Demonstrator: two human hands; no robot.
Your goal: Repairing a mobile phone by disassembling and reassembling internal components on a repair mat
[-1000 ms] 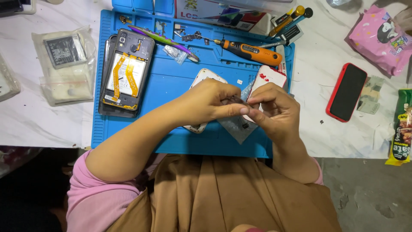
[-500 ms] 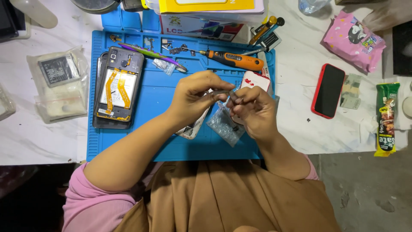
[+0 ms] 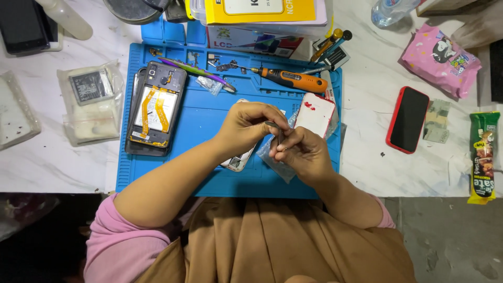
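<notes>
A small dark part (image 3: 276,127) sits over the middle of the blue work mat (image 3: 199,131), pinched between the fingertips of both hands. The left hand (image 3: 246,126) closes on it from 9 o'clock, the right hand (image 3: 301,152) from 4 o'clock, and a clear plastic bag (image 3: 275,160) hangs under the right hand. At 1 o'clock lies a white phone back (image 3: 314,112); at 9 o'clock an opened phone (image 3: 154,110); at 12 o'clock an orange screwdriver (image 3: 291,79). At 3 o'clock, off the mat, rests a red-cased phone (image 3: 407,119).

We see a small dark flat metal part (image 3: 274,127) pinched upright between fingertips above the blue mat. Just beneath hangs a crumpled clear plastic bag (image 3: 279,163), its lower corner resting on the mat.
</notes>
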